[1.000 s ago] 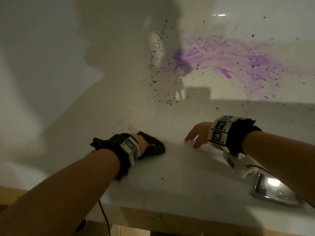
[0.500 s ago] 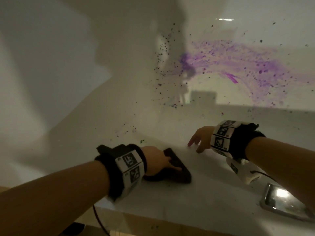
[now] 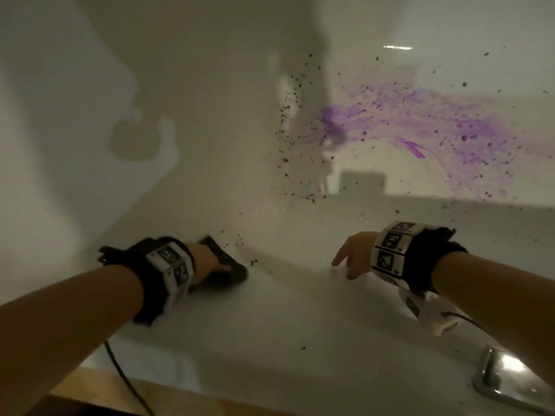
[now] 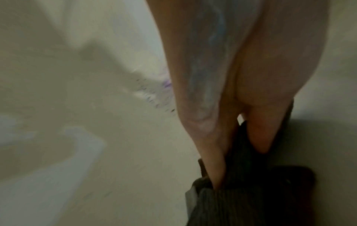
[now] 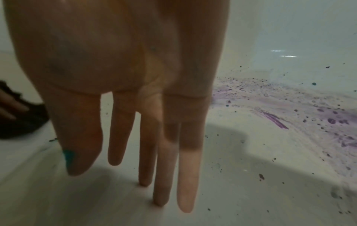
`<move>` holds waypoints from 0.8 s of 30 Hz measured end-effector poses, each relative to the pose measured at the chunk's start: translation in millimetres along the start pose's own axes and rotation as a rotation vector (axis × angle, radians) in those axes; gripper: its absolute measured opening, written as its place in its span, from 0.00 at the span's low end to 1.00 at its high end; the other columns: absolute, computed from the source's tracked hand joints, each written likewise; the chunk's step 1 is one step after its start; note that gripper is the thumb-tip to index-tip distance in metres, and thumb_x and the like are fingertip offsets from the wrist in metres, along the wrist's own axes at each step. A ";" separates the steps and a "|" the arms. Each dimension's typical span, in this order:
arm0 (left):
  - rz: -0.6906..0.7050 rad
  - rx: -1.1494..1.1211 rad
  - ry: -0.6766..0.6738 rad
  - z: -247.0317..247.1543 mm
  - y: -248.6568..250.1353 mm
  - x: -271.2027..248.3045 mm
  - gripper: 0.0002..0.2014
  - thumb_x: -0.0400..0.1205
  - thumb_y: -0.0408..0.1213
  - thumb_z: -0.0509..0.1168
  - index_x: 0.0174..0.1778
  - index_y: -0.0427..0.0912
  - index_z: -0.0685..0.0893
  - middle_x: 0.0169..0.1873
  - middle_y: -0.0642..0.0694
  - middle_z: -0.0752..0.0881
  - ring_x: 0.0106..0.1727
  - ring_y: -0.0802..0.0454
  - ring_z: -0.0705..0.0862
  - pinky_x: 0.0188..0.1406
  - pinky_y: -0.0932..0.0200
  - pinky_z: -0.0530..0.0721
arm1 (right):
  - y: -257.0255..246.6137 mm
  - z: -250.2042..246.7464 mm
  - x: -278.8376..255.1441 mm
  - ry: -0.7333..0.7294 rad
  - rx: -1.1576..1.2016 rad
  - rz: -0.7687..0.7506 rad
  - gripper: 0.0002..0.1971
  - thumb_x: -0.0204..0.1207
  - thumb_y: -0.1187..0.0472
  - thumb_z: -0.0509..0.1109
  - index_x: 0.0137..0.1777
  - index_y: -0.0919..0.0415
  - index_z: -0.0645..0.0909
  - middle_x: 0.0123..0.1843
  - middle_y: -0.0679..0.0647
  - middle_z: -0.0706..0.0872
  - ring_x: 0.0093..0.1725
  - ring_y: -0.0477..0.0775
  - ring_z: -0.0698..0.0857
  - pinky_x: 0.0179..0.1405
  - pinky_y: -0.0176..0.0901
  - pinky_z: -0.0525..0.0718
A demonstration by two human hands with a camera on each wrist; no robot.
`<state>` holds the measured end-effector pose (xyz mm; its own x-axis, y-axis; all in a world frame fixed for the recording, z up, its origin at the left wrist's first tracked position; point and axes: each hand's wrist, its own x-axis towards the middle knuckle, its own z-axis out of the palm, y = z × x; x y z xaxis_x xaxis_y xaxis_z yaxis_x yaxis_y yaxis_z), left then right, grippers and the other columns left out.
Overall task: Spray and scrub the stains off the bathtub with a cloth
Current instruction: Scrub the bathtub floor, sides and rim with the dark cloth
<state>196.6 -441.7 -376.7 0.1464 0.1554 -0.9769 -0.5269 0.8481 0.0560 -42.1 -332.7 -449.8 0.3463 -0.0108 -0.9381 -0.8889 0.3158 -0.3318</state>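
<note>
Scrub step: left hand (image 3: 207,262) fingers flat, pressing dark cloth (image 3: 231,267) on bathtub (image 3: 270,310) rim; right hand (image 3: 354,255) fingers straight, bracing. Next prob.: push fwd beyond fingertips to purple stains (image 3: 420,130).

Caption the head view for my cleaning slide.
Left hand presses a dark cloth on the bathtub rim; purple stains remain.

Head view downward; wrist views close, perhaps overlapping.
</note>
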 end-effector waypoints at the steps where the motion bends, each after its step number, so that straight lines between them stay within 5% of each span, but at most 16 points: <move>1: 0.115 -0.022 0.006 -2.0 12.6 -2.7 0.27 0.87 0.32 0.49 0.83 0.52 0.53 0.82 0.43 0.55 0.80 0.43 0.60 0.78 0.50 0.58 | -1.5 0.0 1.0 -0.001 -0.002 0.000 0.24 0.76 0.60 0.70 0.72 0.49 0.73 0.73 0.52 0.74 0.72 0.55 0.72 0.71 0.44 0.68; 5: 0.410 0.020 -0.006 -5.2 41.0 -11.9 0.39 0.83 0.20 0.51 0.80 0.65 0.48 0.83 0.51 0.46 0.80 0.42 0.60 0.78 0.47 0.59 | -0.9 -1.4 4.1 0.002 0.001 0.017 0.25 0.76 0.60 0.71 0.72 0.48 0.73 0.73 0.50 0.74 0.72 0.54 0.72 0.72 0.45 0.68; 8: 0.439 0.087 0.007 -7.0 46.1 -3.4 0.40 0.83 0.20 0.53 0.81 0.65 0.47 0.83 0.50 0.45 0.79 0.40 0.61 0.78 0.42 0.62 | 0.6 -5.5 3.1 -0.014 0.015 0.024 0.25 0.76 0.60 0.70 0.73 0.49 0.73 0.72 0.50 0.75 0.70 0.53 0.74 0.70 0.42 0.69; 10: 0.316 0.115 0.000 -9.8 38.6 10.6 0.38 0.84 0.23 0.53 0.81 0.62 0.46 0.83 0.48 0.45 0.79 0.39 0.61 0.78 0.43 0.63 | -0.8 -6.5 3.1 -0.023 0.006 0.017 0.24 0.76 0.60 0.70 0.73 0.49 0.73 0.72 0.50 0.75 0.70 0.53 0.74 0.70 0.42 0.69; 14: -0.090 0.155 0.014 -12.0 -3.3 35.6 0.26 0.87 0.50 0.48 0.81 0.62 0.48 0.83 0.45 0.44 0.83 0.38 0.46 0.79 0.36 0.53 | 0.3 -4.6 8.2 -0.026 -0.019 0.008 0.24 0.76 0.59 0.70 0.73 0.48 0.73 0.73 0.50 0.74 0.72 0.53 0.72 0.72 0.43 0.67; 17: -0.201 0.242 0.015 -13.0 -22.0 43.1 0.28 0.86 0.55 0.47 0.81 0.64 0.45 0.83 0.48 0.41 0.83 0.43 0.42 0.78 0.36 0.46 | 4.5 -5.7 12.6 -0.022 0.023 0.035 0.24 0.76 0.58 0.71 0.72 0.46 0.74 0.72 0.49 0.74 0.71 0.52 0.72 0.73 0.45 0.68; 20: -0.151 0.157 0.007 -14.2 -17.6 42.7 0.28 0.87 0.48 0.52 0.81 0.62 0.47 0.83 0.46 0.41 0.83 0.39 0.42 0.79 0.35 0.49 | -2.7 -11.1 12.0 -0.040 -0.009 0.028 0.24 0.76 0.58 0.70 0.72 0.48 0.73 0.73 0.50 0.74 0.71 0.53 0.73 0.72 0.44 0.68; 24: 0.081 0.074 -0.019 -0.7 -8.9 35.2 0.33 0.86 0.29 0.53 0.82 0.57 0.47 0.83 0.42 0.44 0.82 0.38 0.51 0.80 0.41 0.52 | -33.8 -22.0 4.1 0.048 -0.078 -0.106 0.25 0.80 0.56 0.65 0.77 0.47 0.67 0.74 0.49 0.73 0.73 0.51 0.71 0.73 0.42 0.64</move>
<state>205.9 -444.1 -411.7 0.1227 0.2338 -0.9645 -0.4744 0.8674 0.1499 -17.2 -364.3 -444.6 0.4268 -0.0863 -0.9002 -0.8692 0.2358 -0.4346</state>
